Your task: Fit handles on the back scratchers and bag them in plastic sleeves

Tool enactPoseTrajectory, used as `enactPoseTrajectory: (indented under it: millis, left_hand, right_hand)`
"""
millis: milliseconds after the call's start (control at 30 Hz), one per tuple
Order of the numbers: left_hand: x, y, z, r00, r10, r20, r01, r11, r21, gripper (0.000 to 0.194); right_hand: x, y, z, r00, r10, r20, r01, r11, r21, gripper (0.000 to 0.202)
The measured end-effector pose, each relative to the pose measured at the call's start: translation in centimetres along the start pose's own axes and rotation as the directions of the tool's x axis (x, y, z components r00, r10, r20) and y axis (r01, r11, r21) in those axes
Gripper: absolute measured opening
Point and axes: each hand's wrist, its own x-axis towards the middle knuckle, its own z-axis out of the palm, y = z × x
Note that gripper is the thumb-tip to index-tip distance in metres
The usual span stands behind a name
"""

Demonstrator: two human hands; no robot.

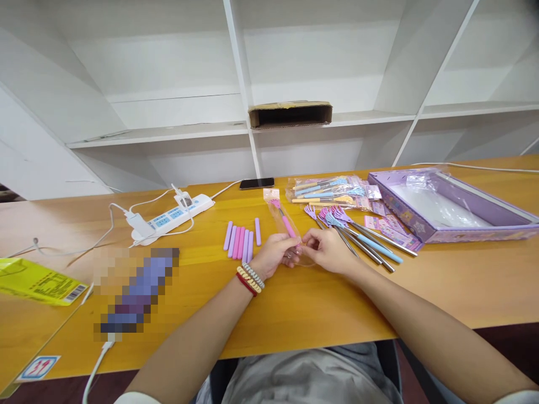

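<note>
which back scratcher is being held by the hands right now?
The pink-handled scratcher in a clear sleeve, gripped at its near end by left hand and right hand. The loose pile and bagged ones lie untouched.

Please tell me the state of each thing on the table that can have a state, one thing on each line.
left hand: pinching the clear sleeve
right hand: pinching the clear sleeve
clear sleeve: pink-handled tool inside, lying flat
purple box: open, plastic inside
power strip: plugs inserted
phone: screen dark
loose tools: unpacked, in a heap
</note>
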Motion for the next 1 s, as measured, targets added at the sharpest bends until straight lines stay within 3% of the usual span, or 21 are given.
enactPoseTrajectory:
  millis: [200, 300, 433, 533, 633, 800, 1000]
  left_hand:
    - [-0.2, 0.2, 0.3, 1.000, -0.016, -0.011, 0.016, 0.999, 0.031, 0.025]
    - [-0.2, 0.2, 0.4, 1.000, -0.007, -0.015, 0.007, 1.000, 0.019, 0.023]
    - [0.0, 0.3, 0.1, 1.000, 0.026, -0.014, -0.026, 0.999, -0.021, 0.022]
    - [0.1, 0.6, -0.3, 0.997, 0.037, -0.066, -0.042, 0.996, -0.075, 0.022]
    - [0.1, 0.9, -0.7, 0.996, 0.035, -0.088, -0.047, 0.989, -0.139, 0.023]
    - [0.0, 0.7, -0.8, 0.997, 0.072, -0.035, -0.076, 0.985, -0.153, 0.020]
    - [-0.2, 0.6, -0.2, 0.992, 0.123, 0.030, -0.120, 0.990, -0.079, 0.021]
  right_hand:
    - [0.0, -0.1, 0.2, 0.999, 0.020, -0.029, -0.019, 1.000, 0.004, 0.015]
    - [0.0, -0.1, 0.1, 0.999, -0.033, -0.030, 0.033, 0.999, 0.008, 0.017]
    - [0.0, 0.0, -1.0, 0.990, -0.132, 0.055, 0.126, 0.986, 0.107, 0.021]
    - [0.0, 0.1, -1.8, 0.962, -0.234, 0.143, 0.202, 0.957, 0.206, 0.038]
    - [0.1, 0.3, -1.8, 0.929, -0.332, 0.165, 0.306, 0.938, 0.164, 0.060]
    - [0.3, 0.6, -1.1, 0.933, -0.359, 0.034, 0.356, 0.932, 0.071, 0.021]
    - [0.2, -0.1, -1.5, 0.947, -0.320, -0.024, 0.320, 0.932, 0.171, 0.017]
